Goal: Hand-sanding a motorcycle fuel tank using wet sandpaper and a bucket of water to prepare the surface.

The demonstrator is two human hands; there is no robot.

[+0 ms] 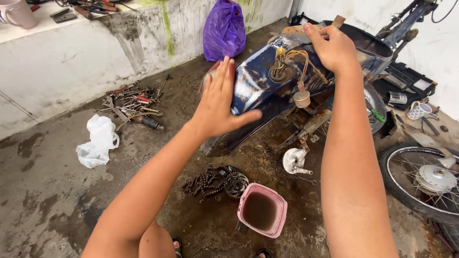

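While the head view looks down past both forearms, the left hand (217, 102) lies flat against the near end of a blue motorcycle body shell (260, 83), fingers straight and together, thumb hooked under its lower edge; this grip presses rather than clamps. The right hand (334, 48) rests on the shell's far upper part, fingers curled over an edge, though how far they wrap I cannot tell. The shell sits raised above the concrete floor (48, 191), its long axis running from the near left up to the far right, nose toward the wall.

Judging from this, the shell could slip off the open left palm, since nothing there is closed around it, and drop onto the pink tub of brown liquid (262, 210) or the drive chain and sprocket (215, 181) below. The loose orange and yellow wires (294, 59) by the filler opening might snag a finger.

Scattered hand tools (131, 102) lie near the wall's foot, a white plastic bag (98, 141) beside them, a purple bag (224, 29) against the wall, a spoked wheel (423, 179) at the right edge.
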